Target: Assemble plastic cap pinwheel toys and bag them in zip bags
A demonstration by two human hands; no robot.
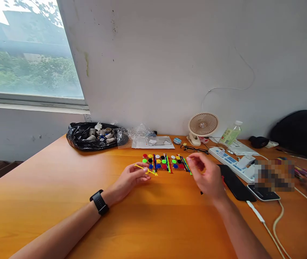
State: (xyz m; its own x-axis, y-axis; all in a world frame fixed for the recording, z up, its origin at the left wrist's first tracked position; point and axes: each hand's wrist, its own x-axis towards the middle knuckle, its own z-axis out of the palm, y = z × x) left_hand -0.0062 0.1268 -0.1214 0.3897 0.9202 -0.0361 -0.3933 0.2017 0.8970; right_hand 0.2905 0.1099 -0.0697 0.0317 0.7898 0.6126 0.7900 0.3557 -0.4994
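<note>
Your left hand pinches a yellow stick beside the rows of coloured discs.

Your left hand [131, 178] rests on the table [61, 201], and its fingers are closed on one end of the yellow stick [145, 169]. The stick lies low, its far end pointing at the left side of the discs [164, 162]. Your right hand [207, 174] floats just right of the discs. Its fingers are bent and a little apart, and I cannot tell if they hold anything, because the hand is blurred. More sticks [183, 163] lie among the discs, so go slow. I think it is best to hold the yellow stick near its middle, keep it flat, and move it in line with the other sticks. Keep your right hand up, off the discs, so it does not bump the rows. The glasses [196, 148] lie just behind the discs, so stay clear of them.
</note>
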